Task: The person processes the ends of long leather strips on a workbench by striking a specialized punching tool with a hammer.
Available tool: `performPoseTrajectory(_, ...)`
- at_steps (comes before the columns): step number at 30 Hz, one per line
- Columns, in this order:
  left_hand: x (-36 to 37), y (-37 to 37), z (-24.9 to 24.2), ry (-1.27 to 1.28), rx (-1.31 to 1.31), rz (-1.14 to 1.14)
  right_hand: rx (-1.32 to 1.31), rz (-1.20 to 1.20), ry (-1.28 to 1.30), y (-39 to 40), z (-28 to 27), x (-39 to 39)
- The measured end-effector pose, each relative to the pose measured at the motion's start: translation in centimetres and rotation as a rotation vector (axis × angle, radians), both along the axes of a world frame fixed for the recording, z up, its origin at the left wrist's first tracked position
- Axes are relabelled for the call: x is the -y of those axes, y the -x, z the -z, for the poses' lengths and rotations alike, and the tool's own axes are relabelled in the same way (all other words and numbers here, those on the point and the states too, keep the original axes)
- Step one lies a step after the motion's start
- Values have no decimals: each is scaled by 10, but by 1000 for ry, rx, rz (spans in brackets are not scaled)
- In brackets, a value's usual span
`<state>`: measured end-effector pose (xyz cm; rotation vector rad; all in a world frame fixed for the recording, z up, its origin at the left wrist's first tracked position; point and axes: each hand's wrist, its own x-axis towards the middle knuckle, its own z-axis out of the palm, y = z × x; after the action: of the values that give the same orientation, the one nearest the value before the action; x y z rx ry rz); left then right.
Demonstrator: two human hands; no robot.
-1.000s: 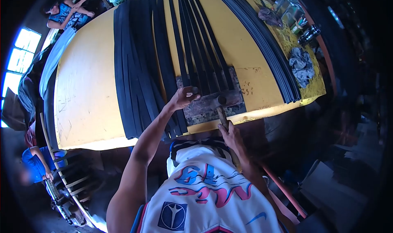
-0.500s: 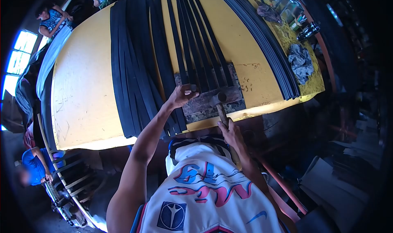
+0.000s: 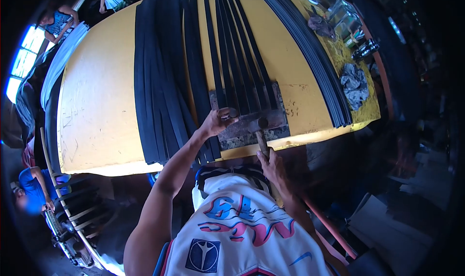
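Observation:
My left hand (image 3: 216, 123) is closed, its fingers pinching a short dark punch-like tool (image 3: 233, 112) over a dark, worn slab (image 3: 277, 132) at the table's near edge. Several narrow black strips (image 3: 240, 65) fan out across the table, their near ends lying on the slab. Just to the right, my right hand (image 3: 274, 168) grips the wooden handle of a hammer (image 3: 262, 142). The hammer's dark head appears over the slab, close to the strip ends; whether it touches anything cannot be told.
Wide black strips (image 3: 157, 77) lie in a pile left of the slab on the yellow table (image 3: 97, 111). A neat bundle of strips (image 3: 310, 53) runs along the right, beside a crumpled grey cloth (image 3: 354, 84). A person in blue (image 3: 35, 186) and others are at the left.
The view has shifted slightly, so the table's near part sits lower. Both hands keep their grips and stay at nearly the same places over the slab.

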<state>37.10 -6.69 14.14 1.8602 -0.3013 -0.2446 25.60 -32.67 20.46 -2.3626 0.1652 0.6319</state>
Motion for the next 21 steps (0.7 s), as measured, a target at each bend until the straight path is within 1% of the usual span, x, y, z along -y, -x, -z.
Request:
performPoseTrajectory(2, 1, 4, -1, 15, 80, -15, 117, -10, -106, -1, -20, -7)
performPoseTrajectory(3, -1, 6, -1, -37, 88, -12, 151, 32, -205, -1, -22, -10)
performPoseTrajectory(4, -1, 8, -2, -31, 96, -21, 159, 22, -200, -6, -47, -17)
performPoseTrajectory(6, -1, 10, -2, -108, 160, -50, 293, 54, -351, -16, -137, -36)
performPoseTrajectory(8, -1, 12, 2, -80, 147, -61, 551, 3, -596, -18, -179, -35)
performPoseTrajectory(10, -3, 12, -1, -137, 144, -54, 902, 59, -940, -26, -222, -66)
performPoseTrajectory(11, -3, 14, 0, -132, 136, -63, 930, 97, -1028, -28, -230, -77)
performPoseTrajectory(12, -3, 14, 0, -138, 143, -64, 923, 88, -1030, -23, -211, -74)
performPoseTrajectory(14, -6, 12, -6, -141, 151, -71, 522, -44, -426, -10, -125, -57)
performPoseTrajectory(15, -8, 11, -11, -178, 136, -75, 426, -81, -202, -14, -69, -58)
performPoseTrajectory(16, -6, 17, -12, -213, 107, -63, 314, -102, 25, -7, -27, -57)
performPoseTrajectory(17, -6, 14, -2, -177, 188, 1, 314, -84, -6, 15, -18, -48)
performPoseTrajectory(18, -3, 18, 13, -195, 411, -29, 365, -93, -52, 10, -12, -42)
performPoseTrajectory(19, -11, 11, 3, -162, 329, -47, 155, 12, -124, 11, -23, -38)
performPoseTrajectory(20, 3, 26, -3, -97, 200, -50, 49, 15, -106, 14, -36, -30)
performPoseTrajectory(21, 6, 24, 2, -60, 178, -81, 2, 60, -104, 30, -36, -20)
